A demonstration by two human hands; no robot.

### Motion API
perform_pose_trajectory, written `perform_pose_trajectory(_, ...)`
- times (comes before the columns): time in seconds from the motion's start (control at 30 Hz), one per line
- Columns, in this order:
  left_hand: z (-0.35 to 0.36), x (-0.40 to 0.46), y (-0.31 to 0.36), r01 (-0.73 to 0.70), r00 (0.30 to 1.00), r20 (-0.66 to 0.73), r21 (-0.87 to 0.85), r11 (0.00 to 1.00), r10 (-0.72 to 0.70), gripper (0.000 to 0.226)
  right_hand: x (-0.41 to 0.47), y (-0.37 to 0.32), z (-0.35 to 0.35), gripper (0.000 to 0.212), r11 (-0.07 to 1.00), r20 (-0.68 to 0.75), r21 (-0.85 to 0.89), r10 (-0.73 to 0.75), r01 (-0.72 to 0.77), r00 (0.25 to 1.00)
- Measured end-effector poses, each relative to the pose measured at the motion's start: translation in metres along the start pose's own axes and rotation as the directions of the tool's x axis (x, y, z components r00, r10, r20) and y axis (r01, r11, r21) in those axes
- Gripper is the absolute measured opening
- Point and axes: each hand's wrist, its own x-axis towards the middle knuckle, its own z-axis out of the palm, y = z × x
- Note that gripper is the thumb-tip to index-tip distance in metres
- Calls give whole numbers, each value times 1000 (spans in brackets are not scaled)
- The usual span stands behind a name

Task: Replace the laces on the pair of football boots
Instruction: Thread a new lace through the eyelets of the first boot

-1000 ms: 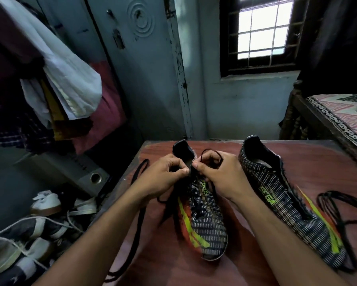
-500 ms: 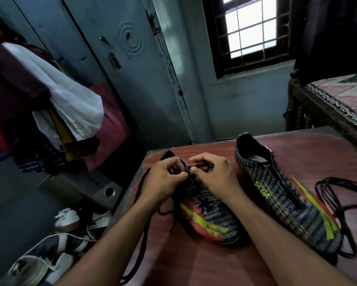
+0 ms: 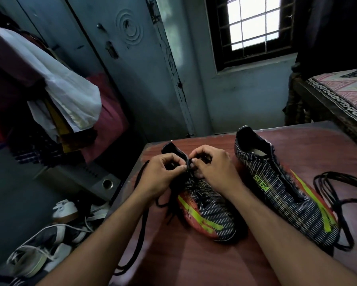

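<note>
Black lace: thin, limp, light; best pinched near its tip. Both hands at top eyelets of near boot, mid-desk. Left hand & right hand fingers curled tight, pinching lace. 2nd boot to the right, w/ loose lace beside it. Reddish wood desk; dim room, window, shoes on the floor.

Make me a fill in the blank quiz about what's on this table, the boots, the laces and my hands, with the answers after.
1. Both hands, the left hand and the right hand, work at the top of the ____ boot.
2. The other boot has ____ hands on it.
3. A loose black lace lies coiled at the ____ end of the table.

Missing words: left; no; right
</note>
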Motion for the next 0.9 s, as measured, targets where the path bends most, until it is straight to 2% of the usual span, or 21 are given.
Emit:
perform_pose_trajectory(0.03, 1, 2, 0, -71, 996, -41, 142, 987, 78, 11, -2, -1, 0, 22, 997, -1, -54, -57, 57, 998)
perform_pose_trajectory(0.1, 3, 4, 3, -193, 965, -79, 438, 878, 251, 11, -4, 0, -2, 23, 984, -5, -109, -142, 140, 990)
perform_pose_trajectory(0.13, 4, 4, 5, -218, 954, -80, 475, 853, 288, 11, -3, 1, -4, 22, 980, -8, -122, -159, 157, 987)
perform_pose_trajectory(0.27, 5, 2, 3, -254, 946, -93, 385, 887, 312, 10, 0, 4, -8, 20, 981, 9, -120, -151, 151, 988)
perform_pose_trajectory(0.4, 1, 0, 10, -346, 916, 4, 512, 786, 401, 15, 1, 4, -8, 25, 991, 66, -71, -106, 111, 992)
perform_pose_trajectory(0.47, -2, 2, 13, -307, 939, 17, 491, 816, 343, 9, 3, 5, -10, 25, 997, 75, -49, -64, 67, 995)
perform_pose_trajectory(0.57, -8, 6, 12, -141, 988, 1, 383, 913, 152, 7, 3, 5, -10, 17, 995, 92, 101, 10, -19, 996)
perform_pose_trajectory(0.67, -8, 5, 7, -96, 994, -5, 393, 914, 106, 2, 3, 3, -9, 12, 982, 103, 184, 23, -42, 994)
perform_pose_trajectory(0.73, -5, 5, 5, -112, 993, 4, 413, 904, 121, 5, 1, 4, -7, 12, 992, 69, 121, -55, 46, 996)
perform_pose_trajectory(0.8, -1, 5, 5, -170, 978, -32, 460, 872, 207, 7, -1, 5, -8, 12, 963, 41, -94, -249, 252, 968)
perform_pose_trajectory(0.83, 1, 3, 5, -210, 960, -55, 509, 835, 275, 11, -1, 4, -9, 11, 923, 55, -189, -331, 336, 942)
perform_pose_trajectory(0.9, 5, -2, 5, -297, 906, -55, 625, 722, 420, 21, -1, 3, -13, 14, 869, 90, -283, -397, 405, 914)
